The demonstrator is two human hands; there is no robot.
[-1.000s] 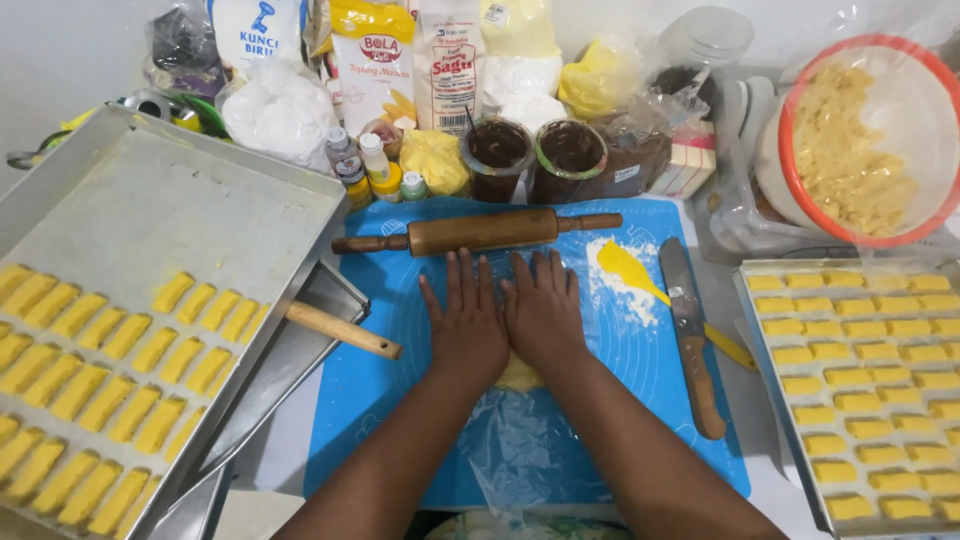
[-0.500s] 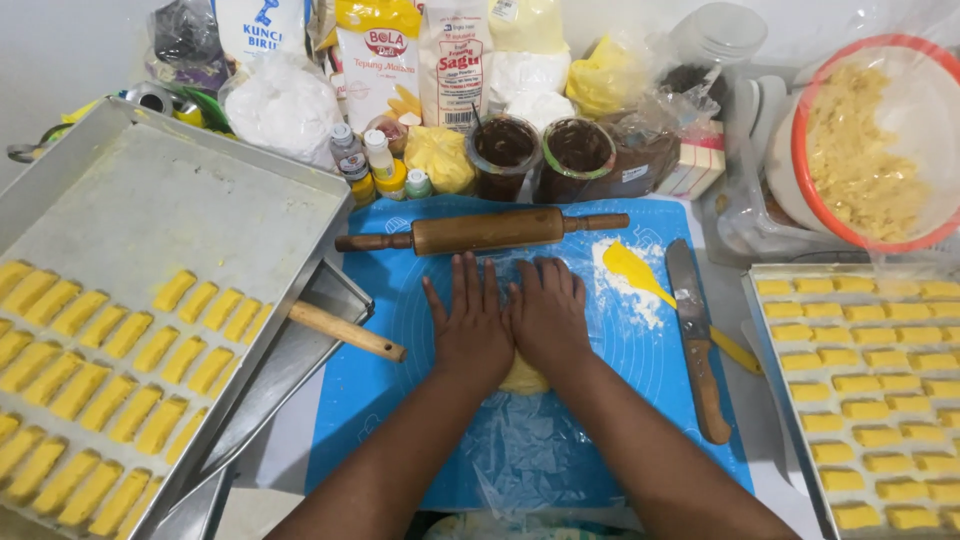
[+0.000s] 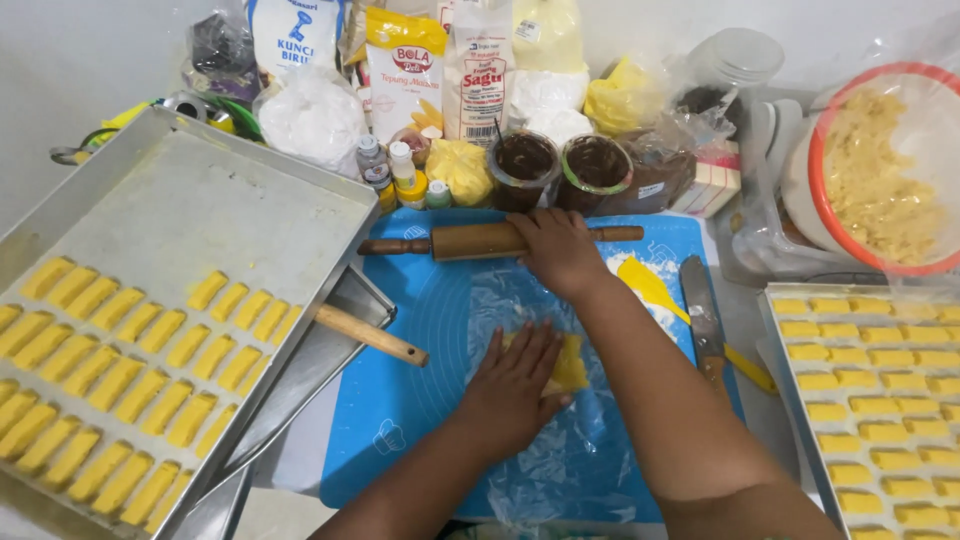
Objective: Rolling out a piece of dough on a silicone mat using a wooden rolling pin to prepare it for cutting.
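— Fingers?
— The right hand [image 3: 558, 250] wraps the wooden rolling pin [image 3: 480, 240] at the blue mat's [image 3: 400, 400] far edge; the left hand [image 3: 510, 385] lies flat, fingers spread, on the yellow dough [image 3: 570, 365] under plastic wrap [image 3: 560, 450], mid-mat.

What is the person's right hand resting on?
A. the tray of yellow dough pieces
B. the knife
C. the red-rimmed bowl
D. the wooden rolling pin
D: the right hand lies over the rolling pin at the top of the blue mat, while the left hand presses the yellow dough.
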